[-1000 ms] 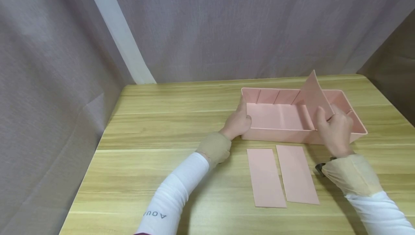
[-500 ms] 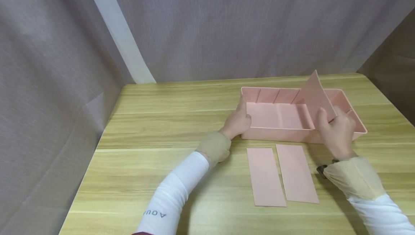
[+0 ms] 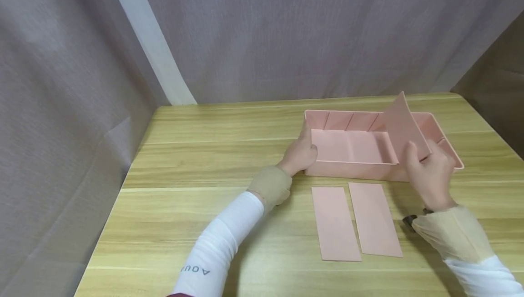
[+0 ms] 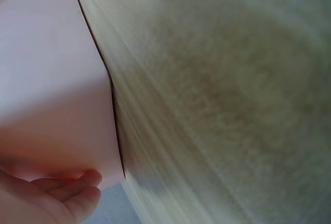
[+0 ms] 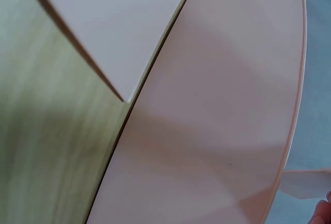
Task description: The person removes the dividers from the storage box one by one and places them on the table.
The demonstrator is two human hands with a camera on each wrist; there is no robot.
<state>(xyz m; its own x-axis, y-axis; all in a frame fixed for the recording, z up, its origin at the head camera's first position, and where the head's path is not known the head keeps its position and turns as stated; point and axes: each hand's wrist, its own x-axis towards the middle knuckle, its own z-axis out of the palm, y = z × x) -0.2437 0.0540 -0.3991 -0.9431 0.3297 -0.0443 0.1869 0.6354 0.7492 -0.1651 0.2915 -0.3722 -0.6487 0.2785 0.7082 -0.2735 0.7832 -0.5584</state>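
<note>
A long pink plastic storage box (image 3: pixel 352 170) stands on the table with its open top up. My left hand (image 3: pixel 298 155) grips its left end; the left wrist view has curled fingertips (image 4: pixel 85 182) against the wall. In my right hand (image 3: pixel 433 176), thumb and fingers pinch the near edge of a thin pink divider panel (image 3: pixel 403 126). That panel slants inside the box toward the right end, its far corner above the rim. The right wrist view shows only part of the divider (image 5: pixel 305 182) past the box wall. Its lower edge is hidden.
Two flat pink panels, a left one (image 3: pixel 336 224) and a right one (image 3: pixel 375 219), lie side by side before the box on the wooden table (image 3: pixel 204 151). Grooves line the box's far wall (image 3: pixel 337 121). A grey curtain (image 3: pixel 286 37) hangs behind the table.
My right hand has shifted slightly right and toward me, and the divider has moved right and leaned along with it. The left hand and the two flat panels stay in place.
</note>
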